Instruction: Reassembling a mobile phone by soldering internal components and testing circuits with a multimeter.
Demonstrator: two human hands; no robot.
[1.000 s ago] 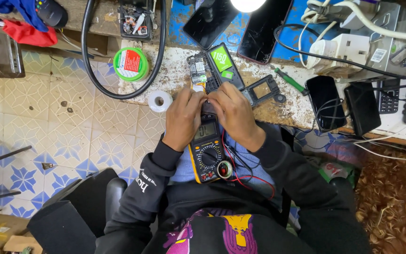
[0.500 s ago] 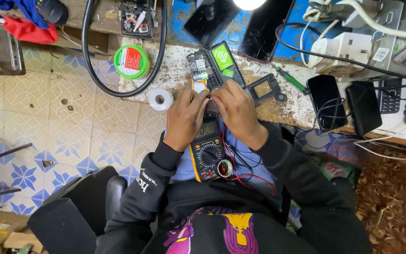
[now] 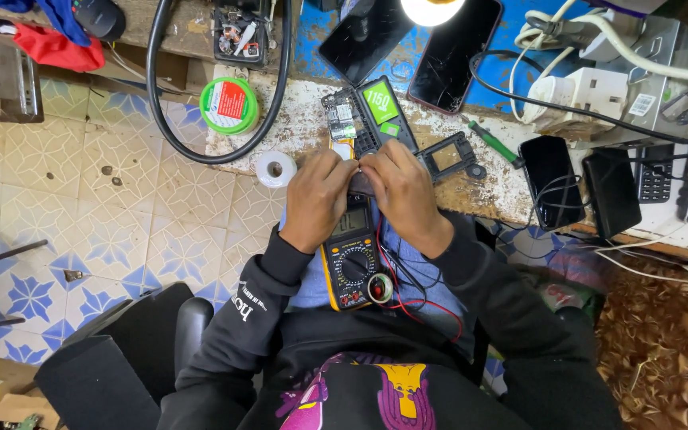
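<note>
My left hand [image 3: 316, 199] and my right hand [image 3: 402, 193] meet at the worn bench edge, fingers pinched together on a small dark part [image 3: 361, 185] between them. Just beyond the fingertips lies an opened phone with a bare circuit board [image 3: 342, 123] and a black battery with a green label [image 3: 385, 111]. A yellow multimeter [image 3: 350, 259] rests on my lap below the hands, with red and black leads [image 3: 408, 299] trailing to the right. What the fingers grip is mostly hidden.
A black phone frame [image 3: 447, 157] and a green screwdriver [image 3: 494, 143] lie right of my hands. A white tape roll [image 3: 275, 169], a green solder reel [image 3: 229, 105] and a thick black cable loop [image 3: 161, 119] are to the left. Several phones [image 3: 549, 179] and a power strip [image 3: 591, 91] sit at right.
The hands stay pinched together at the bench edge over the multimeter; only slight finger shifts show.
</note>
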